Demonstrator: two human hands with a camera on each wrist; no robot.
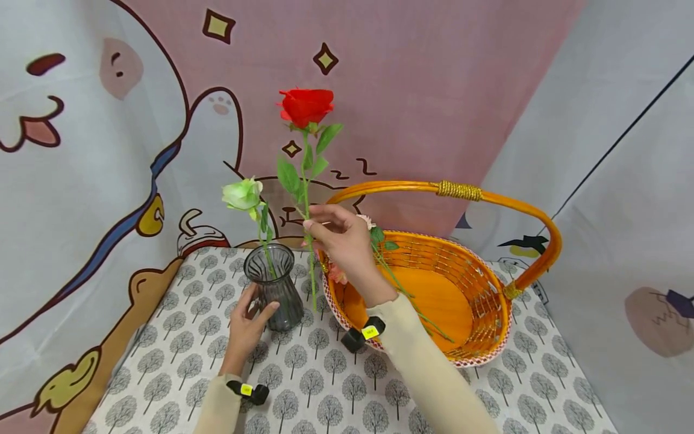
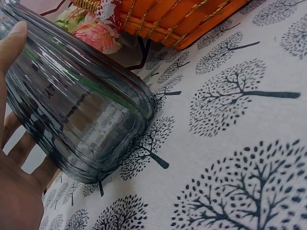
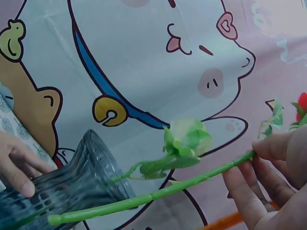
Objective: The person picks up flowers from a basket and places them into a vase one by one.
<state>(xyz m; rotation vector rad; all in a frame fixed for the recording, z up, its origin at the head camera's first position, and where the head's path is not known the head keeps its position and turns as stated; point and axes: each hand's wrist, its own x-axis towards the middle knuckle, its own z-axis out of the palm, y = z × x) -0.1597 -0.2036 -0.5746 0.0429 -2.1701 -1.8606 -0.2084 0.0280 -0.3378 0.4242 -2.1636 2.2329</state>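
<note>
The right hand [image 1: 347, 244] pinches the green stem [image 1: 312, 271] of a red rose [image 1: 307, 108] between thumb and fingers, holding it upright over the far part of the desk [image 1: 336, 392], with the bloom high in front of a printed curtain [image 1: 434, 90]. The stem's lower end hangs just right of a grey see-through vase [image 1: 288, 301]; whether the two touch is hard to judge from these angles. The vase stands near the desk's far edge, closer to the far left corner than to the far right one. The left hand [image 1: 246, 322] has its fingers curled round the vase's body. A pale green-white rose [image 1: 242, 194] stands in the vase, leaning left. An orange wicker basket [image 1: 477, 295] with an arched handle sits by the far right corner, pink flowers [image 1: 337, 274] at its left end and thin stems lying inside
</note>
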